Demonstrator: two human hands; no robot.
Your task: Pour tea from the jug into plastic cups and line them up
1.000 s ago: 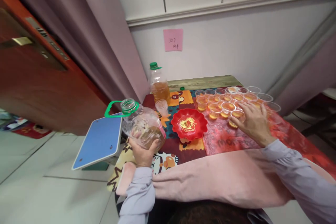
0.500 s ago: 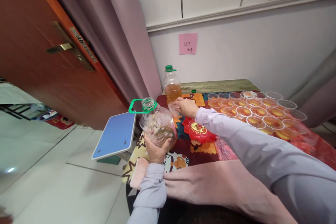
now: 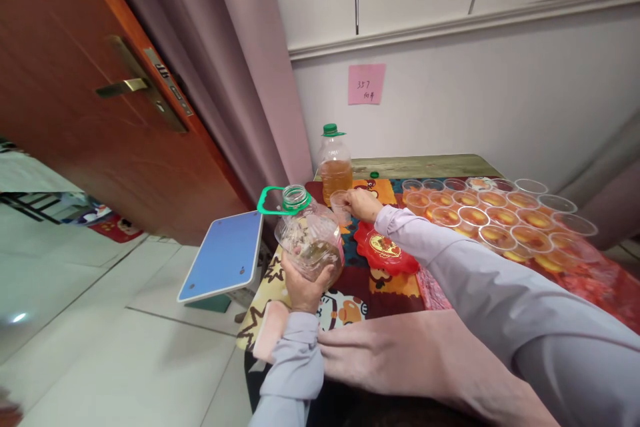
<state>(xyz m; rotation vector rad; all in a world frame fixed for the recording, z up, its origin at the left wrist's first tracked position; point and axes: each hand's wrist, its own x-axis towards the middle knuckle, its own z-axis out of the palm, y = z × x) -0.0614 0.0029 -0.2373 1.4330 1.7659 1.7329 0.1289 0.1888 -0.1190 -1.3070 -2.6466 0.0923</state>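
Observation:
My left hand (image 3: 306, 285) is wrapped round the lower side of a big clear plastic jug (image 3: 313, 233), which has an uncapped neck and a green carry handle. Some liquid shows low in the jug, which looks tilted. Between the fingers of my right hand (image 3: 364, 204) is a clear plastic cup (image 3: 341, 205), just right of the jug. Whether the cup has anything in it I cannot tell. Behind the cup stands a capped bottle (image 3: 336, 170) of amber liquid. Below my right wrist lies a red scalloped plate (image 3: 383, 250) with a gold print.
Rows of clear cups with amber liquid (image 3: 493, 217) cover the table's right side. A small green cap (image 3: 375, 175) lies at the back. A blue-topped stand (image 3: 220, 257) is left of the table, beside a curtain (image 3: 240, 73) and a wooden door (image 3: 65, 80).
The whole view has shifted slightly, so things sit a little further right. Both hands keep their holds on the jug and the cup.

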